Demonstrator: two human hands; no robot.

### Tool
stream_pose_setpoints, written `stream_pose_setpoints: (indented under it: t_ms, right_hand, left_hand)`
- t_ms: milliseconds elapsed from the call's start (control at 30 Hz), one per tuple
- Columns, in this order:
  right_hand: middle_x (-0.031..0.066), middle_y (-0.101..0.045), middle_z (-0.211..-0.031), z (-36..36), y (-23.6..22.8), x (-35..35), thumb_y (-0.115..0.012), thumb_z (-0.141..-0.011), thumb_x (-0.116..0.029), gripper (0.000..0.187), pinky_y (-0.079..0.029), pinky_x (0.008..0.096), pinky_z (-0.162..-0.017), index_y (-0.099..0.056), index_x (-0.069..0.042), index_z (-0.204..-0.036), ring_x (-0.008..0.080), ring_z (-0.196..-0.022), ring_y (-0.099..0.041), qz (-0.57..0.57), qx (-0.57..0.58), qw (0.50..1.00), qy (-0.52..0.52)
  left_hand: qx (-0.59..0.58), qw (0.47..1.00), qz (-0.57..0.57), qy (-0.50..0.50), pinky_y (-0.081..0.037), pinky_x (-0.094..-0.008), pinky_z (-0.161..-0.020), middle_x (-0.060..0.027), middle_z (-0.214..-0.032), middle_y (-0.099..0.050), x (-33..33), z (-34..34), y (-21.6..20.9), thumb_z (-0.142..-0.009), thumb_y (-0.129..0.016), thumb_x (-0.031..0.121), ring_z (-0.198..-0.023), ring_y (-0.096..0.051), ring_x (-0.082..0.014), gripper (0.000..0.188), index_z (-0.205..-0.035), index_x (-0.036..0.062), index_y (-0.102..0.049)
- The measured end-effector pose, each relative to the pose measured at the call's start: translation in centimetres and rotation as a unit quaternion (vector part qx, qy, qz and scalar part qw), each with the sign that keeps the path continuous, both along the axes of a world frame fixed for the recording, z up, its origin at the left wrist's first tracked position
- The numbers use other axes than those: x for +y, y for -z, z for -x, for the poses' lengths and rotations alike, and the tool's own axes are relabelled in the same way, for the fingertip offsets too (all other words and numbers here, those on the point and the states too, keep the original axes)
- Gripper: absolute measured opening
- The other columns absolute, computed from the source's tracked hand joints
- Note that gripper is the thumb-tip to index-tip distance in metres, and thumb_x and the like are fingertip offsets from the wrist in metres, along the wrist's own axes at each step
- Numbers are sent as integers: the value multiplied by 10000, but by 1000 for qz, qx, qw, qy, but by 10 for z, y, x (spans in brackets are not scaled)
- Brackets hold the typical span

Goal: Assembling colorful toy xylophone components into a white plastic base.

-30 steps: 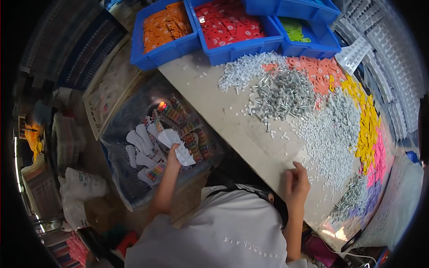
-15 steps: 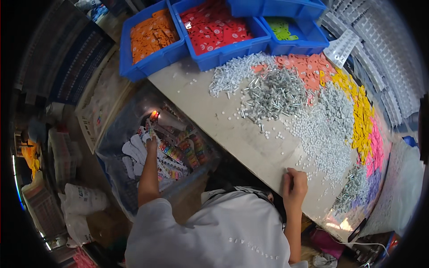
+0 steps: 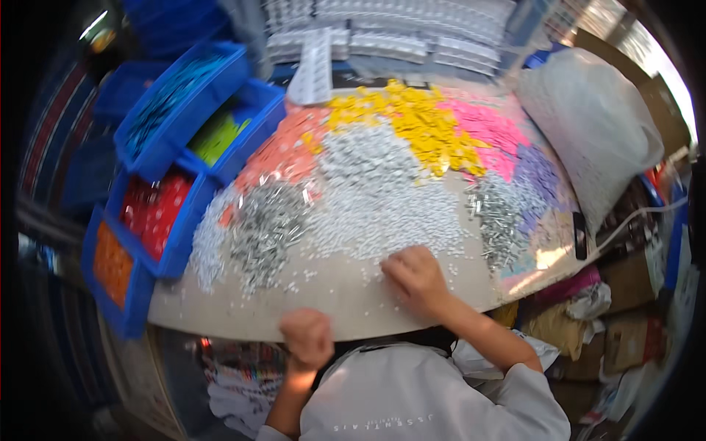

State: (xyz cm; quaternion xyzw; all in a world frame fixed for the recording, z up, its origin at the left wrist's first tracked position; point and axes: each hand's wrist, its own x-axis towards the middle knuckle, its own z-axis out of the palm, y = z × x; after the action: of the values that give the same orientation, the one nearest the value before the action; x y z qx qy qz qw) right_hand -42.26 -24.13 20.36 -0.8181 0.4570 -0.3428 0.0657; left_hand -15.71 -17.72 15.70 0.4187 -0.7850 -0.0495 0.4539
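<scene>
Near the front edge of the table (image 3: 176, 312), my left hand (image 3: 307, 336) looks rounded and curled, but motion smears its fingers. Farther in and to the right is my right hand (image 3: 415, 275), its fingers bent inward at the near rim of a heap of small white pieces (image 3: 390, 217). What its fingertips hold, if anything, is hidden. A pile of silvery metal pins (image 3: 268, 228) lies left of the white pieces. Another metal pile (image 3: 496, 220) is on their right. Beyond them spread flat yellow pieces (image 3: 415, 125), pink pieces (image 3: 485, 132), coral pieces (image 3: 283, 151) and purple pieces (image 3: 535, 173).
Blue bins (image 3: 191, 220) with orange, red, green and blue pieces are stacked at the left. A bin of white and multicoloured strips (image 3: 239, 389) sits below the table's front left. White moulded racks (image 3: 390, 44) line the back; a full translucent bag (image 3: 588, 125) stands right.
My view has swung right. My left hand has come out of the low bin of strips to the table's front edge. My right hand has reached the white pieces.
</scene>
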Motion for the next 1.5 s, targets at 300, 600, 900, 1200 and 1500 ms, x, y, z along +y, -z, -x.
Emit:
stream_pose_setpoints:
  t_ms: [300,600,900,1200,1500]
  right_hand:
    - [159,-665,-1007,76,-17,-198,-680,-863,-116,177,-486,452,-884,-642,-50,-1022,360,-1031,-600,-21,-36,993,108]
    - [308,-679,-1076,-57,25,-393,-796,-782,-345,625,-549,489,-885,-510,64,-1158,446,-1032,-673,-257,-163,934,189]
    - [271,-704,-904,-41,30,-418,-774,-762,-291,471,-575,450,-752,-594,91,-970,385,-813,-718,-237,-310,898,204]
    - [44,-598,-679,60,-45,-298,-638,-890,-237,257,-414,260,-449,-661,11,-951,104,-506,-537,-414,-397,819,-13]
    - [112,-699,-1020,122,-130,-106,-625,-898,-178,371,-527,368,-796,-650,-27,-1236,233,-894,-653,-306,-48,937,-160]
  left_hand:
    - [-81,990,-81,79,-497,-432,-786,-97,-860,-638,-14,49,-2,-764,-715,22,-862,-638,-281,267,-1031,23,-693]
    - [-65,994,-82,15,-518,-448,-755,-133,-825,-646,-13,52,5,-749,-722,-7,-802,-647,-323,253,-1000,11,-698]
    - [-44,994,-104,7,-505,-434,-740,-134,-822,-642,-17,53,4,-777,-727,-8,-805,-642,-326,217,-992,12,-702]
    - [-33,993,-111,27,-492,-436,-741,-125,-812,-630,-15,51,-3,-793,-709,-14,-798,-633,-328,186,-975,22,-692]
    - [329,921,-210,-12,-446,-396,-926,-140,-1200,-625,-36,39,-21,-863,-763,175,-1085,-589,-267,477,-1254,-1,-553]
